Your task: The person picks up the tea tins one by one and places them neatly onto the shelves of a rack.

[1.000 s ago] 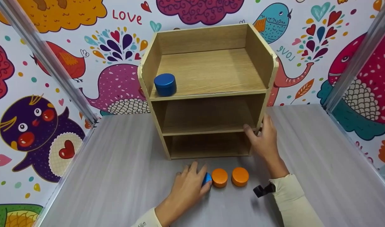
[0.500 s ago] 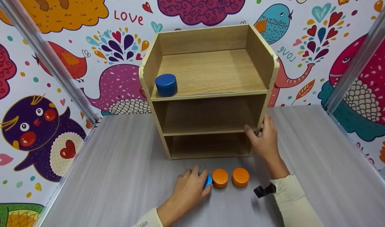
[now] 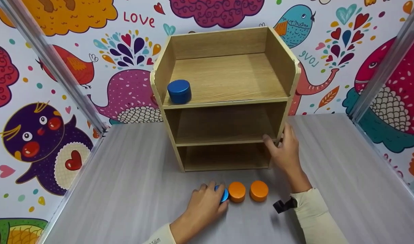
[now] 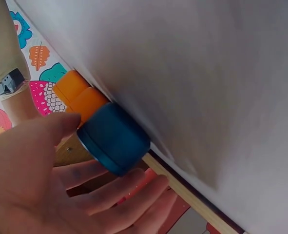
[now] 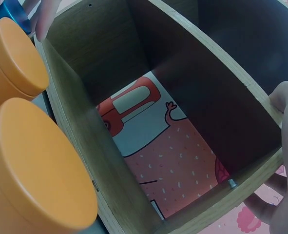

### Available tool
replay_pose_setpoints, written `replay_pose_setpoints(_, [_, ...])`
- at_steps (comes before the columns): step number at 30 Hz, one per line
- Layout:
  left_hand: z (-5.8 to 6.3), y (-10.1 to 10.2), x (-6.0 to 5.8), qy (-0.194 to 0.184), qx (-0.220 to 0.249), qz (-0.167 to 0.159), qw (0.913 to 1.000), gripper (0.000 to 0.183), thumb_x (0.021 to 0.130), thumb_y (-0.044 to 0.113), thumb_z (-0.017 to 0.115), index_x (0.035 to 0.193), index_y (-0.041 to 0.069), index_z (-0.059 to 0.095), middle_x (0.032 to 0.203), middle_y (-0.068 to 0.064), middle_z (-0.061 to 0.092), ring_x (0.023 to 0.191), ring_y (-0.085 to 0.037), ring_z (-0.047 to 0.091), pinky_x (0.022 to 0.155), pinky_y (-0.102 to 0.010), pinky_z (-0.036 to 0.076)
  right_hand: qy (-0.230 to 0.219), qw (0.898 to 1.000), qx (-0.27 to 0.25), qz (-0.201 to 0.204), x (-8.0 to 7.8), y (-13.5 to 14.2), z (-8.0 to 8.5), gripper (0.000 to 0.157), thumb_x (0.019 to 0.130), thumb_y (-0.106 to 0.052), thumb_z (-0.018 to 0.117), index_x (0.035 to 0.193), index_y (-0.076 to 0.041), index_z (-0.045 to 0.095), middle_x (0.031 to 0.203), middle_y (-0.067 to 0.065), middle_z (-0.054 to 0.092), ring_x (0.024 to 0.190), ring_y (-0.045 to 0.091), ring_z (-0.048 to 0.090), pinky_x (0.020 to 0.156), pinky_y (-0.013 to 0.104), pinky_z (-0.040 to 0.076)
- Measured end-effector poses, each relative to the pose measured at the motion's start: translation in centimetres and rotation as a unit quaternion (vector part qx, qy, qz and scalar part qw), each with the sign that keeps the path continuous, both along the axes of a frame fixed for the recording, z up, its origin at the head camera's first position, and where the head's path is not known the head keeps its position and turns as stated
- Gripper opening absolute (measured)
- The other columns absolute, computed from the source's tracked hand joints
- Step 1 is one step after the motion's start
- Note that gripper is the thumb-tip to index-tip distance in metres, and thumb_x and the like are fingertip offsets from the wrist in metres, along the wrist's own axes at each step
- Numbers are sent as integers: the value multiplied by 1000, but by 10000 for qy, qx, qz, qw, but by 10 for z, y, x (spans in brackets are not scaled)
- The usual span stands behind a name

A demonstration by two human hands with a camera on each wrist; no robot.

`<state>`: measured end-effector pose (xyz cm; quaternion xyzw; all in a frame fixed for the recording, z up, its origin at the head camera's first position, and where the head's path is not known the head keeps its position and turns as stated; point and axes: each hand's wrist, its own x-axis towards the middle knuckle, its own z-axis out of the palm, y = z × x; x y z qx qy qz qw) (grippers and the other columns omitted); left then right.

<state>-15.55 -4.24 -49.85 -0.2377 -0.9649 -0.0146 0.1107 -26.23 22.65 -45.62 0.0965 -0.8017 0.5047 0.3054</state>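
My left hand point(image 3: 205, 203) is at a small round blue lidded jar point(image 3: 223, 194), which stands on the table before the shelf. In the left wrist view the thumb lies at one side of this blue jar and the fingers curl beneath its edge. Right beside it are two orange lidded jars, a nearer point(image 3: 237, 192) and a farther one point(image 3: 259, 191). My right hand point(image 3: 285, 150) grips the right side of the wooden shelf unit point(image 3: 224, 105), thumb on the middle board's front edge and fingers round the outside. Another blue jar point(image 3: 179, 92) stands on the top board's front left.
Two lower compartments of the shelf face me, with the bottom board point(image 3: 225, 166) near table level. A patterned wall point(image 3: 132, 51) stands behind, and metal posts point(image 3: 63, 76) rise at both sides. The right sleeve bears a black wrist camera point(image 3: 284, 205).
My left hand has shifted slightly right and down, its fingers drawn in more around the blue jar, showing more of its top. My right hand keeps its grip on the shelf.
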Motion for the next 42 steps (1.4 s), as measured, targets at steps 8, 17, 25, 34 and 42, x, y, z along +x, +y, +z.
replay_pose_setpoints(8, [0,0,1,-50,48,-16,10000,46,84,50,59,117,18,60,93,-5,62,71,-24,61,46,-42,47,-46,10000,-21,26,1,0,0,67,82,-31,69,140,-17,38,125,6,49,110,23,53,84,56,49])
replay_pose_setpoints(17, [-1,1,2,249,-54,-79,9996,44,83,50,61,113,18,61,88,-5,62,67,-23,61,44,-40,47,68,10000,7,-1,2,-1,2,65,82,-26,69,139,-12,40,123,11,50,110,25,52,86,55,48])
replay_pose_setpoints(25, [-2,1,2,404,-117,-81,9991,42,82,51,62,109,18,61,87,-5,62,66,-23,60,42,-40,46,116,9999,83,-58,-1,1,-2,67,82,-32,69,139,-17,39,121,6,50,109,21,52,87,52,48])
replay_pose_setpoints(34, [-2,0,2,472,-104,-97,9988,43,82,51,62,110,18,61,87,-5,62,66,-22,60,42,-39,45,93,9999,77,-82,-1,1,-2,67,81,-33,69,140,-19,39,122,5,50,109,23,53,85,53,49])
replay_pose_setpoints(42, [0,-1,0,578,-33,-71,9983,41,83,51,61,106,17,61,84,-5,62,64,-22,59,41,-38,45,29,10000,27,-80,0,0,0,68,81,-33,69,140,-19,38,124,5,50,110,22,53,85,54,49])
